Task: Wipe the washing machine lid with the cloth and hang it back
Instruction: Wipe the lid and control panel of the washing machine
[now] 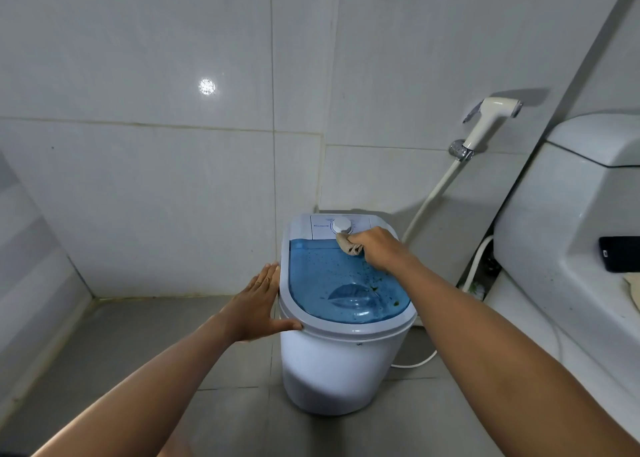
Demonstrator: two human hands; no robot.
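Note:
A small white washing machine [332, 366] stands on the grey floor in the corner. Its translucent blue lid [332, 283] is closed and speckled with dark green spots. My right hand [379, 249] presses a bunched beige cloth [349, 244] onto the far edge of the lid, just below the white dial [342, 225]. My left hand [258, 301] lies flat against the machine's left rim, fingers spread, thumb on the front edge.
Tiled walls close in behind and to the left. A white bidet sprayer [488, 121] with its hose hangs on the wall to the right. A toilet cistern [568, 221] stands at the right with a black phone [620, 254] on it. A white cord [415, 363] trails on the floor.

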